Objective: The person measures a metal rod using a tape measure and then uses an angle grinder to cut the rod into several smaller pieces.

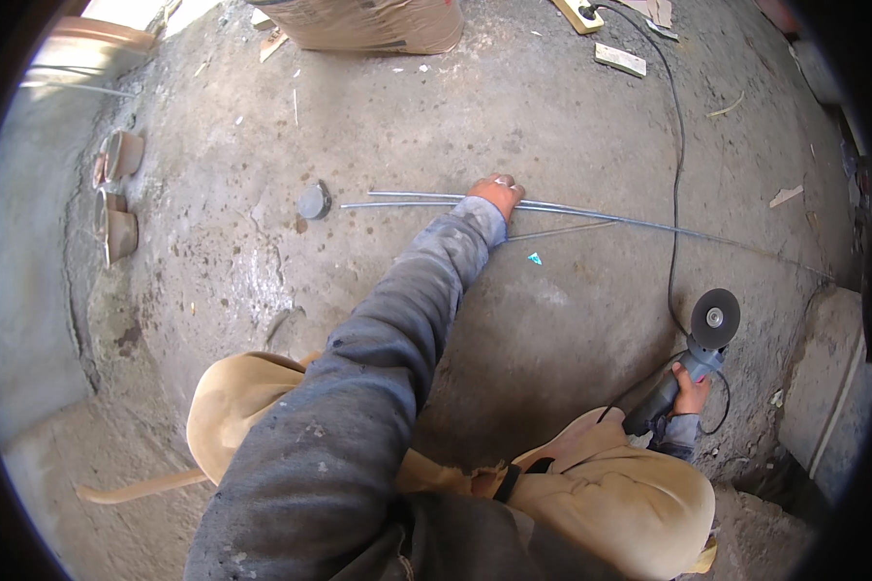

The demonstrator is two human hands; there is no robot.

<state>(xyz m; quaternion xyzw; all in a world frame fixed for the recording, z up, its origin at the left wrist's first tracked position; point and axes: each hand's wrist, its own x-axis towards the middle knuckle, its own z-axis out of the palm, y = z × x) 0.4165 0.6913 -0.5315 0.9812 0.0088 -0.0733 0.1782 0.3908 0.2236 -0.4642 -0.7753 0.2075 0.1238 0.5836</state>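
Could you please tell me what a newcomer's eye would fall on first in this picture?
Most likely the angle grinder at the lower right, gripped in the right hand, its dark round disc facing up. Next come the thin metal rods across the middle of the floor, with the left hand on them. A small grey round object sits left of their ends.

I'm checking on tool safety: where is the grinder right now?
In the head view, the grinder is at lower right, in the right hand, just beyond the right knee.
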